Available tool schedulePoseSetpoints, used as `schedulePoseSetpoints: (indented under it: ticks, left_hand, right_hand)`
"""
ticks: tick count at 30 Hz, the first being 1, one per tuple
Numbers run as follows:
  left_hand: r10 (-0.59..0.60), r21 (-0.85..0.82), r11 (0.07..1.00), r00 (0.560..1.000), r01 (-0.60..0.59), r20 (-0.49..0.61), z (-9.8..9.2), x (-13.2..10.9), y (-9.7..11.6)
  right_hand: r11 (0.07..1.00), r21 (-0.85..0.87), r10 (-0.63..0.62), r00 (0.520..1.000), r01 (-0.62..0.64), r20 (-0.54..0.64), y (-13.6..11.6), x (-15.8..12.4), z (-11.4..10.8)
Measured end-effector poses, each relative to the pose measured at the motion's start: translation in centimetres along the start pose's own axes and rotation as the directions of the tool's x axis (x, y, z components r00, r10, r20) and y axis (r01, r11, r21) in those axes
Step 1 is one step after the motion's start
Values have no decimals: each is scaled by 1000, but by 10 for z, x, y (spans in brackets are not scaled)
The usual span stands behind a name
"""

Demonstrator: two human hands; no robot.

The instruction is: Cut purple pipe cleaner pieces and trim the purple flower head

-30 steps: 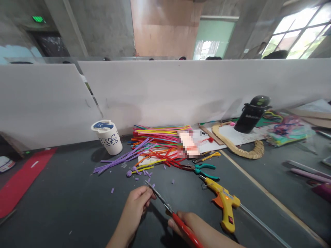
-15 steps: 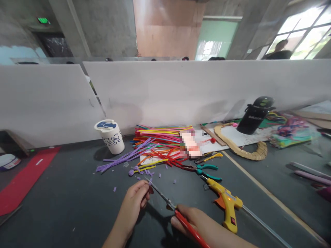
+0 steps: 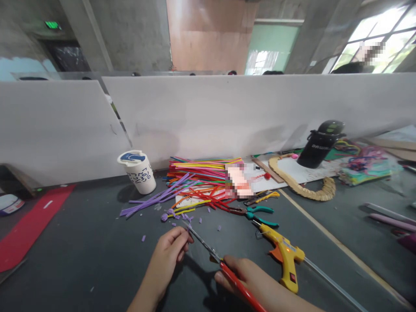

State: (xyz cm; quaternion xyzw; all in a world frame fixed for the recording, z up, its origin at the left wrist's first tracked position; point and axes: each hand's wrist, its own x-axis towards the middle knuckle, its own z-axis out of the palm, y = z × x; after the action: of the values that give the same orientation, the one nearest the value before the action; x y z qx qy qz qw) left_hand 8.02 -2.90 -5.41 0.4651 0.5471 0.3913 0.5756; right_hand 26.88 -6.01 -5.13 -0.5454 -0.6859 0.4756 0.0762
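My right hand grips red-handled scissors, whose metal blades point up and left. The blade tips reach just past the fingertips of my left hand. Those fingers are pinched together, holding a small purple piece of pipe cleaner at the blades, mostly hidden by the fingers. Just beyond lie several short purple offcuts, a curled purple pipe cleaner piece and yellow pipe cleaners. Long purple pipe cleaners fan out behind them.
Bundled coloured pipe cleaners lie before the white partition. At right are green-handled pliers, a yellow glue gun, a utility knife and a black bottle. A white cup stands at left, beyond a red strip.
My hands and the scissors have barely moved; the blades still meet the left fingertips. In the background, the person by the window has shifted.
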Motion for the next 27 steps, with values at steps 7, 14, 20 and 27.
schedulePoseSetpoints:
  ticks: [7, 14, 20, 27]
  left_hand:
    - [-11, 7, 1000, 1000, 11, -23, 0, 1, -1]
    - [44, 17, 999, 998, -43, -34, -1, 0, -2]
    - [85, 72, 994, 996, -83, -27, -2, -1, -2]
    - [124, 181, 976, 992, -121, -5, -1, -1, -4]
  right_hand:
    - [999, 19, -29, 1000, 29, 0, 2, 2, 0]
    - [1000, 10, -18, 1000, 18, 24, -1, -1, -1]
    - [998, -52, -16, 999, 19, 41, -2, -4, 0]
    - [1000, -25, -10, 999, 12, 47, 0, -2, 3]
